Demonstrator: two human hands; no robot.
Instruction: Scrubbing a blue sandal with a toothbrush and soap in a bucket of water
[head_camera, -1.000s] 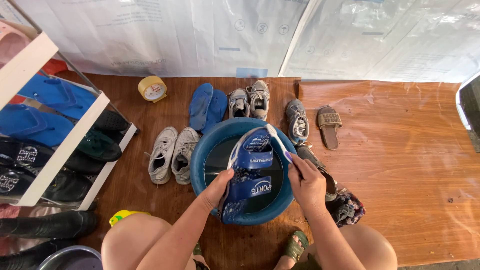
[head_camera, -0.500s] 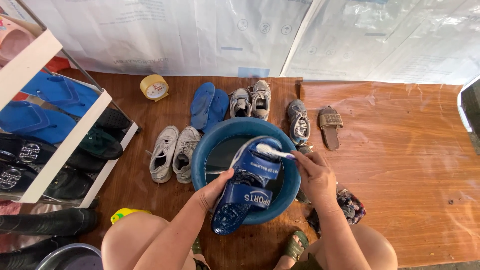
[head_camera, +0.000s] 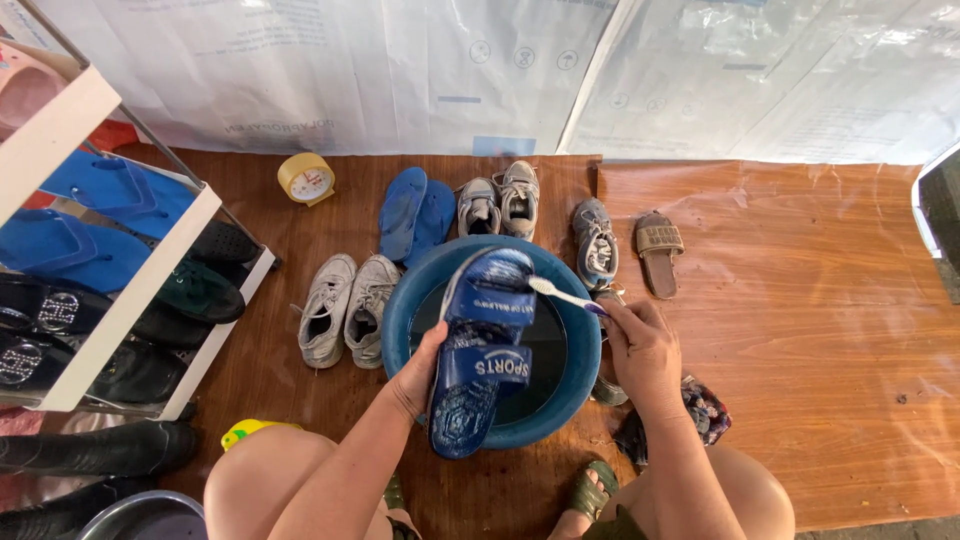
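Left hand (head_camera: 425, 365) has a firm grip on the side of the blue slide sandal (head_camera: 478, 352), propped heel-down over the blue basin (head_camera: 400, 318) of dark water. Right hand (head_camera: 640, 352) is closed around a toothbrush (head_camera: 562, 294), bristles just beside the toe. I'd say keep the sandal tilted so the runoff drips into the basin, and use short strokes along the strap edges.
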